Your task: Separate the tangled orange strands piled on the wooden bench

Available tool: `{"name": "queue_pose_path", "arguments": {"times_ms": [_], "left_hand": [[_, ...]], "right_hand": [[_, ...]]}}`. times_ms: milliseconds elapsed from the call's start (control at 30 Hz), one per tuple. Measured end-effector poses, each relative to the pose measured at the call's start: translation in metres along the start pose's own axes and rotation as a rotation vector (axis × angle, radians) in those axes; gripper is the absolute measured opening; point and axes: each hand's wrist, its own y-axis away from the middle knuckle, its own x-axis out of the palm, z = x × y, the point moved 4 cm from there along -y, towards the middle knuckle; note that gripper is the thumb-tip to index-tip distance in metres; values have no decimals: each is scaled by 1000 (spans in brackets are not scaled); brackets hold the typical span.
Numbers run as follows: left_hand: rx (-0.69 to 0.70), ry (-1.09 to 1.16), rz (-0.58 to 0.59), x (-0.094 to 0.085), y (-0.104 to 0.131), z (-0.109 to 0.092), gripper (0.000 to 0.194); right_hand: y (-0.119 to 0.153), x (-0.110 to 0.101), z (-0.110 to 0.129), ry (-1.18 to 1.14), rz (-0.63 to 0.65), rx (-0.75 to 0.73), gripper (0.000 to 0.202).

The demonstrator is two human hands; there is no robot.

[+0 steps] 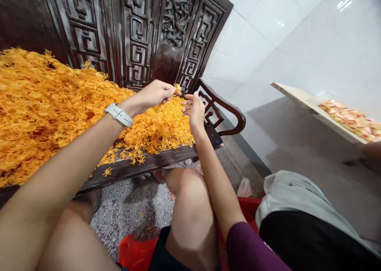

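My left hand (pixel 157 93), with a pale watch strap (pixel 119 114) at the wrist, is closed in a pinch above the bench. At its fingertips is a small orange spindly plastic piece (pixel 177 88). Facing it, my right hand (pixel 195 111) has its fingers stretched apart, close to the left fingertips, and nothing clearly shows in it. Beneath both hands lies a smaller heap of yellow-orange plastic pieces (pixel 162 124). To the left rises a much larger pile of orange spindly pieces (pixel 53 104), partly hidden behind my left forearm.
The dark carved wooden bench (pixel 143 161) has a curved armrest (pixel 238 122) at right. A dark phone (pixel 213 135) lies by the armrest. A board (pixel 309 104) at right carries red-and-yellow pieces (pixel 351 120). Another person's pale clothing (pixel 297 191) is close on my right. A red stool (pixel 137 251) shows below.
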Motion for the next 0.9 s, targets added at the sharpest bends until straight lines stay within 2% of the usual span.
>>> {"name": "queue_pose_path", "arguments": {"times_ms": [100,200,300,433,533,600,667,733,800,867,900], "left_hand": [[53,-101,72,18,3,0,37],[66,-182,143,25,5,-2,42],[79,-272,167,21,6,-3,40],[225,-471,175,13,6,-7,40],[332,-546,188,8,3,-7,40],[359,-546,112,-4,-2,-4,39],[332,-484,-32,-24,-9,2,38],[238,-335,-162,-47,-15,10,34],[100,-144,-213,-63,-17,17,28],[-14,13,-224,-68,-14,18,22],[-47,66,-224,-68,-13,16,20]], "right_hand": [[11,15,23,6,51,-75,56],[18,19,31,72,148,-180,46],[23,15,30,76,188,-231,38],[28,12,37,134,164,-303,32],[41,16,54,213,233,-366,31],[58,18,72,215,301,-404,31],[77,17,90,141,359,-396,34],[92,17,103,54,457,-337,38],[93,18,106,-25,538,-280,41],[76,16,95,-137,472,-225,41],[63,13,84,-207,376,-182,42]]}}
